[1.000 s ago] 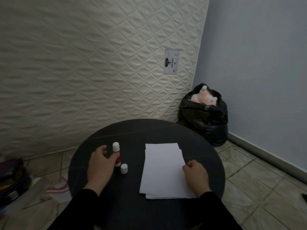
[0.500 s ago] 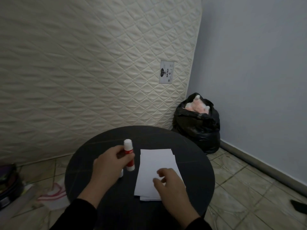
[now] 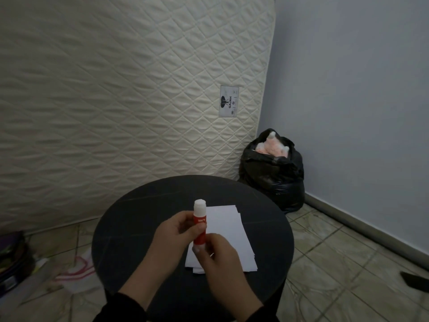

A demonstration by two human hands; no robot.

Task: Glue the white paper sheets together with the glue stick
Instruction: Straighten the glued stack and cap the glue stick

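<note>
A red and white glue stick [image 3: 199, 219] stands upright in the air above the round black table [image 3: 139, 219], uncapped, with white glue showing at its top. My left hand [image 3: 170, 238] grips its red body from the left. My right hand [image 3: 217, 259] pinches its bottom end from below. A stack of white paper sheets [image 3: 232, 231] lies on the table just behind and right of both hands, partly covered by them. The cap is hidden.
A quilted cream mattress [image 3: 130, 94] leans upright behind the table. A black rubbish bag [image 3: 274, 173] with a pink item on top sits in the corner by the blue wall. Cloth and clutter [image 3: 74, 268] lie on the tiled floor at left.
My left hand lifted the glue stick off the table and brought it to the middle. My right hand left the paper's edge and came onto the stick's bottom end.
</note>
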